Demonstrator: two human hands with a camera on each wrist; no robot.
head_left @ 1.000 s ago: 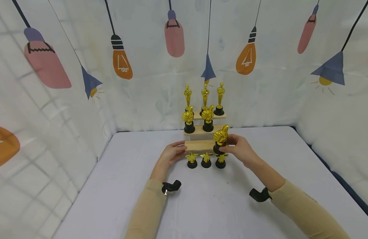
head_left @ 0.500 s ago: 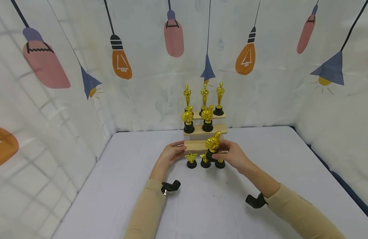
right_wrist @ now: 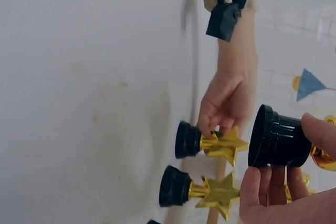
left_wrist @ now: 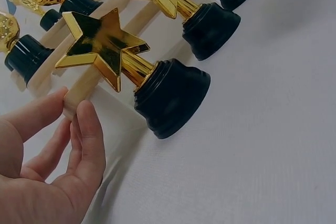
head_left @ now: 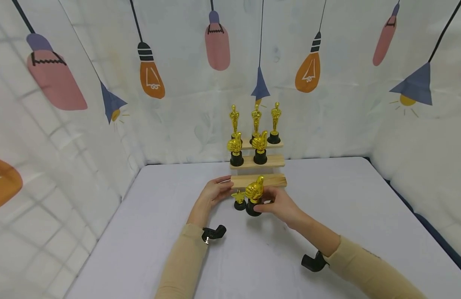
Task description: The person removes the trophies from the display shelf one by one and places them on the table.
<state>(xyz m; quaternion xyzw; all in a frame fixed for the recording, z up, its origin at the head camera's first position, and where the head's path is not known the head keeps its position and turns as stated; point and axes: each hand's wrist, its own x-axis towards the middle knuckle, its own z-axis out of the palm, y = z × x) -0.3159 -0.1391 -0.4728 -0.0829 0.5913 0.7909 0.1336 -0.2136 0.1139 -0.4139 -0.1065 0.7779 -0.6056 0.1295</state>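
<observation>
My left hand [head_left: 213, 193] pinches the left end of the lowest tier of a wooden tiered display stand [head_left: 279, 180], between thumb and fingers in the left wrist view. My right hand [head_left: 280, 203] grips the black base of a gold thumbs-up trophy [head_left: 254, 191], upright in front of that tier. A gold star trophy [head_left: 239, 198] stands before the tier's left end. Two more star trophies are hidden in the head view by the held trophy and right hand; the left wrist view shows the middle star trophy [left_wrist: 210, 30].
Two thumbs-up trophies [head_left: 259, 143] stand at the left and middle of the middle tier. Three gold figure trophies [head_left: 275, 118] line the top tier. Behind is a lamp-printed cloth wall [head_left: 185, 124]; a white cloth covers the table [head_left: 245, 257].
My right hand has carried the thumbs-up trophy left and down toward me, from the lowest tier's right end to in front of the star trophies. The left hand keeps its place.
</observation>
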